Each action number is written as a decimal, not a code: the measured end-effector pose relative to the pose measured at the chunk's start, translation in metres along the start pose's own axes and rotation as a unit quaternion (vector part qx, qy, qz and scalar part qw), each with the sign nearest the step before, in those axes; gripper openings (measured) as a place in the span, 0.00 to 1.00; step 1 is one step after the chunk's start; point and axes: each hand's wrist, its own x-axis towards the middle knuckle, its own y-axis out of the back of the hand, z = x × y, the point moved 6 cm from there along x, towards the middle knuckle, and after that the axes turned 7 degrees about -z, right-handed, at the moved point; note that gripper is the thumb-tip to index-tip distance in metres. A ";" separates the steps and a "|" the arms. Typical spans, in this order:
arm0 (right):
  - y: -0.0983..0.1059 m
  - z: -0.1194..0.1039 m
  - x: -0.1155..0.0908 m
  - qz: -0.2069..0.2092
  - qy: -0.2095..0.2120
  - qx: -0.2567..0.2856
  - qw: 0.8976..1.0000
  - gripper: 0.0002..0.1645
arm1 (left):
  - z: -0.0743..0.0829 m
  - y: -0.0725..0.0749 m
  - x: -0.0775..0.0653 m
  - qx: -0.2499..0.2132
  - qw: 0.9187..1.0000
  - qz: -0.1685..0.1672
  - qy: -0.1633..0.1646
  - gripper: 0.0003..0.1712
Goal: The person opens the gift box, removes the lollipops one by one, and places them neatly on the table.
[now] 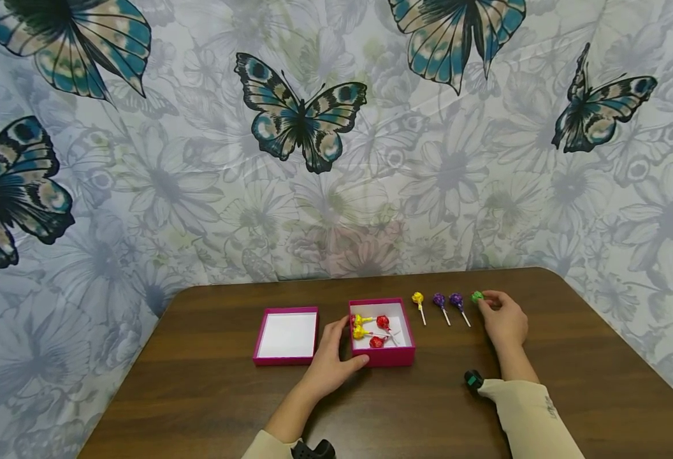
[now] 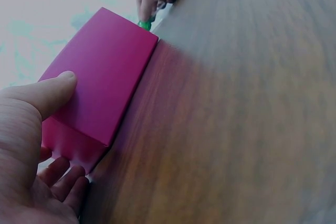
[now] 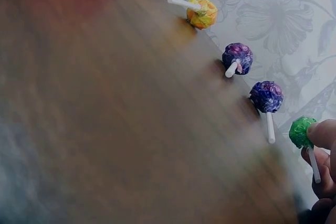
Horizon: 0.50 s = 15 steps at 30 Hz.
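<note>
My left hand [image 1: 329, 364] holds the near left corner of a magenta box [image 1: 390, 358], thumb on its front wall and fingers along its left side. Inside the white interior lie two yellow lollipops [image 1: 359, 332] and two red lollipops [image 1: 376, 342]. Farther right, my right hand [image 1: 506, 322] pinches a green lollipop [image 3: 301, 132] by its wrapped head between thumb and finger, its white stick pointing down in the right wrist view. Left of it, a yellow lollipop [image 1: 418, 298] and two purple lollipops [image 1: 456, 300] stand in a row with the sticks toward me.
A magenta-rimmed lid [image 1: 256, 344] lies to the left of the box, its white inside up. Everything is on a brown wooden table [image 1: 199, 389]. Behind its far edge hangs a cloth [image 1: 445, 210] printed with butterflies and flowers.
</note>
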 end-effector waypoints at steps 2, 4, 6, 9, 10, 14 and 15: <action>-0.001 0.000 0.001 -0.004 -0.002 -0.006 1.000 0.19 | 0.000 0.000 0.000 -0.002 1.000 -0.001 0.003 0.52; -0.002 0.001 0.001 -0.006 -0.003 -0.012 1.000 0.19 | 0.000 0.000 0.000 -0.006 1.000 -0.003 0.007 0.52; -0.002 0.002 0.001 -0.008 -0.004 -0.018 1.000 0.19 | -0.001 0.000 0.001 -0.007 1.000 -0.005 0.011 0.53; -0.003 0.004 0.001 -0.006 -0.004 -0.023 1.000 0.18 | -0.001 0.000 0.001 -0.008 1.000 -0.007 0.015 0.53; -0.003 0.004 0.001 -0.005 -0.004 -0.024 1.000 0.18 | -0.001 0.000 0.000 -0.008 1.000 -0.007 0.015 0.53; -0.003 0.004 0.001 -0.003 -0.003 -0.027 1.000 0.18 | -0.001 0.000 -0.001 -0.006 1.000 -0.008 0.011 0.53; -0.003 0.004 0.001 -0.003 -0.003 -0.027 1.000 0.19 | -0.001 0.000 -0.001 -0.006 1.000 -0.007 0.011 0.53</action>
